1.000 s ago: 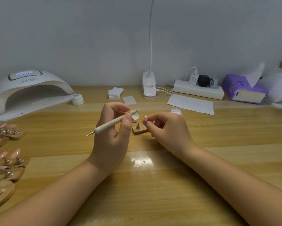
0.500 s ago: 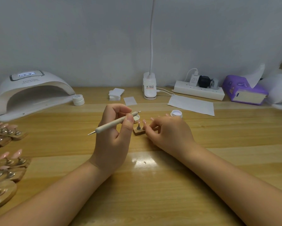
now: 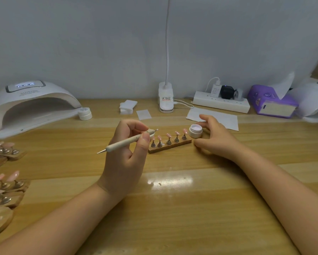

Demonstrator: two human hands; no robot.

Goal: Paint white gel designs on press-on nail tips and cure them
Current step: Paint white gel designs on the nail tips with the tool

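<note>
My left hand [image 3: 125, 159] grips a white dotting pen [image 3: 125, 143]; its upper tip carries a bit of white gel and points at the row of nails. A small wooden strip [image 3: 170, 147] lies just past that hand and bears several pink nail tips [image 3: 168, 135] on metal stands. At the strip's right end stands an open white gel jar [image 3: 195, 131]. My right hand [image 3: 215, 140] lies open around the jar, index finger behind it and thumb in front. Whether it touches the jar I cannot tell.
A white curing lamp [image 3: 31, 102] stands at the back left with a closed white jar [image 3: 85, 114] beside it. More wooden holders with pink tips [image 3: 5, 181] crowd the left edge. Wipes [image 3: 128, 106], a desk lamp clip [image 3: 166, 100], paper [image 3: 213, 116], a power strip [image 3: 220, 103] and a purple tissue box [image 3: 272, 102] line the back.
My right hand has left the wooden strip and moved right to the gel jar, uncovering the whole row of nail tips. My left hand still holds the pen in the same place.
</note>
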